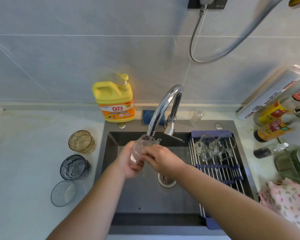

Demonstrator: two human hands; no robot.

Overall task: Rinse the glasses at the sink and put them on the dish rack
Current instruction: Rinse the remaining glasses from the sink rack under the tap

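Note:
A clear glass [140, 147] is held under the chrome faucet [164, 108] above the dark sink [145, 201], with water running into it. My left hand [128, 161] grips it from below and the left. My right hand [160, 157] holds its right side. Two clear glass mugs [213, 146] lie on the roll-up dish rack [220, 170] across the sink's right side. On the counter to the left stand an amber glass [81, 142], a dark blue glass [74, 167] and a pale clear glass [67, 193].
A yellow dish soap bottle [114, 99] and a blue sponge [150, 116] sit behind the sink. Sauce bottles [275, 122], a foil roll [274, 92] and a spray bottle [268, 150] crowd the right counter, with a pink floral cloth [287, 198] nearer.

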